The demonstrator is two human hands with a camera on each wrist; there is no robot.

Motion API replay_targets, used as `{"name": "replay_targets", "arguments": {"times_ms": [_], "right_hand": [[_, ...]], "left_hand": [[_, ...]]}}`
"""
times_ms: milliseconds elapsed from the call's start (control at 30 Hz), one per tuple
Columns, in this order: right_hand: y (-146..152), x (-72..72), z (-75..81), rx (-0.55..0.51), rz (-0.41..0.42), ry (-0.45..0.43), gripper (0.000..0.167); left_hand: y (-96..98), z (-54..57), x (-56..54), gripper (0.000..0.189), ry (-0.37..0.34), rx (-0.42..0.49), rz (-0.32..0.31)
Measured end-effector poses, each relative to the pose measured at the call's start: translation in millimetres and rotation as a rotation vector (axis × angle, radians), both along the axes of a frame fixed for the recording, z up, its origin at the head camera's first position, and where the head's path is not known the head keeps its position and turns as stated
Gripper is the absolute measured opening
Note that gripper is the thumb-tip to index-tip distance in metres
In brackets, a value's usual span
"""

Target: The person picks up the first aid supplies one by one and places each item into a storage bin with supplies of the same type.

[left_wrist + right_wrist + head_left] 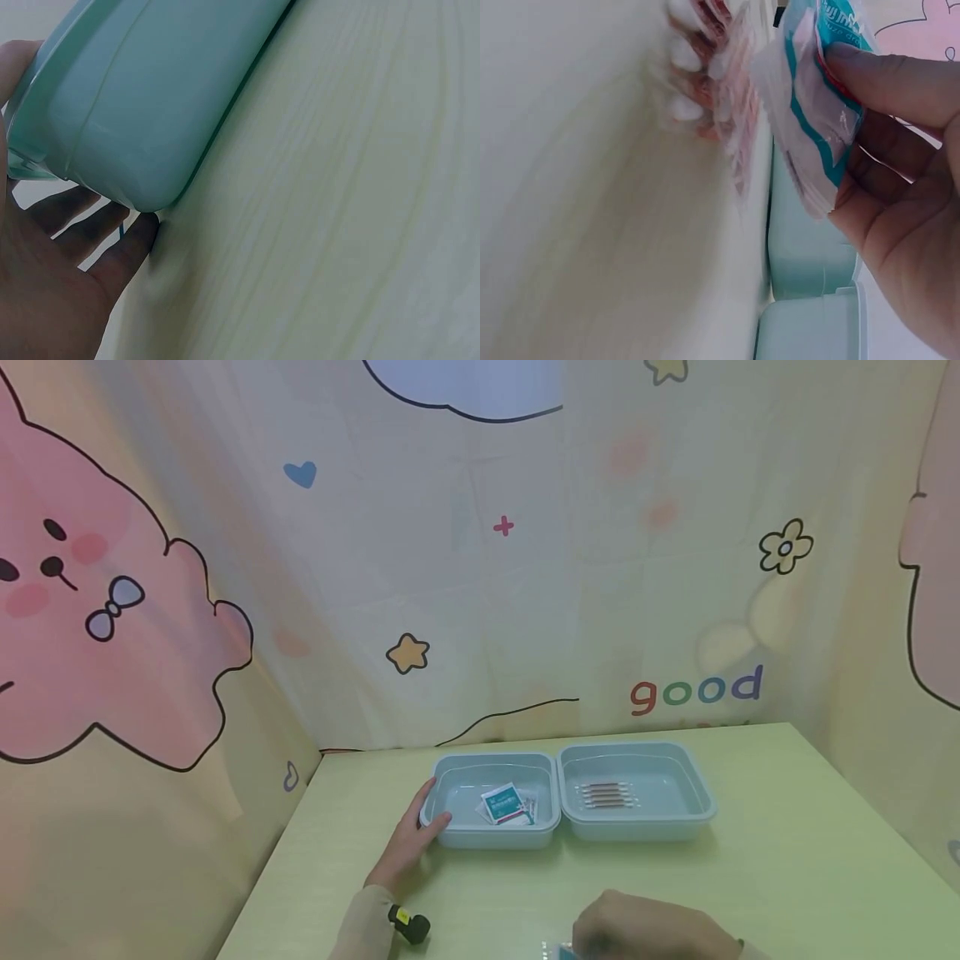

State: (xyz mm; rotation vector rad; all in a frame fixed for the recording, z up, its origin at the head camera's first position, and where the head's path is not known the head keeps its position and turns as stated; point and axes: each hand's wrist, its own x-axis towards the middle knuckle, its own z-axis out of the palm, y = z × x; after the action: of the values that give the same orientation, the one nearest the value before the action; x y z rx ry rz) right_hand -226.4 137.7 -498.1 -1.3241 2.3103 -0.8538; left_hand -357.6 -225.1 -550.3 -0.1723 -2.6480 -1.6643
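Observation:
My left hand [411,842] grips the left side of a pale blue plastic bin [495,838], its thumb over the rim and its fingers along the outer wall. In the left wrist view those fingers reach down the bin's corner. Several teal-and-white sachets [504,803] lie inside this bin. Near the table's front edge, my right hand [645,927] pinches a teal-and-white sachet [814,112] between thumb and fingers. Beyond that sachet, the right wrist view shows blurred clear packaging with white-tipped sticks [694,75] on the table.
A second pale blue bin [637,832] stands right beside the first, holding a row of several cotton swabs [606,795]. Both are on the pale yellow-green table [787,860]. A printed curtain [525,610] hangs behind. A small black device [411,927] is on the left wrist.

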Motion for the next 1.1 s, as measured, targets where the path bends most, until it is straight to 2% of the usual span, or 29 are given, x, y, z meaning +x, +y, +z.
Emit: {"name": "replay_targets", "arguments": {"times_ms": [133, 267, 433, 700, 1100], "right_hand": [[0.1, -8.9, 4.4, -0.051, 0.09, 0.097, 0.015], [-0.3, -15.1, 6.4, -0.087, 0.134, 0.155, 0.015], [-1.7, -19.9, 7.2, -0.096, 0.128, 0.175, 0.011], [-5.8, -28.3, 16.2, -0.126, 0.146, 0.273, 0.008], [-10.8, -32.2, 22.0, -0.12, 0.128, 0.276, 0.004]], "left_hand": [[-0.3, -0.1, -0.7, 0.069, -0.001, 0.004, -0.001], [0.4, 1.3, 0.0, 0.069, -0.009, 0.003, 0.003], [1.4, 2.0, 1.3, 0.069, -0.02, 0.009, 0.009], [0.3, -0.5, -1.2, 0.069, -0.007, 0.009, 0.002], [0.5, 0.5, -0.2, 0.069, -0.005, -0.002, 0.005]]}}
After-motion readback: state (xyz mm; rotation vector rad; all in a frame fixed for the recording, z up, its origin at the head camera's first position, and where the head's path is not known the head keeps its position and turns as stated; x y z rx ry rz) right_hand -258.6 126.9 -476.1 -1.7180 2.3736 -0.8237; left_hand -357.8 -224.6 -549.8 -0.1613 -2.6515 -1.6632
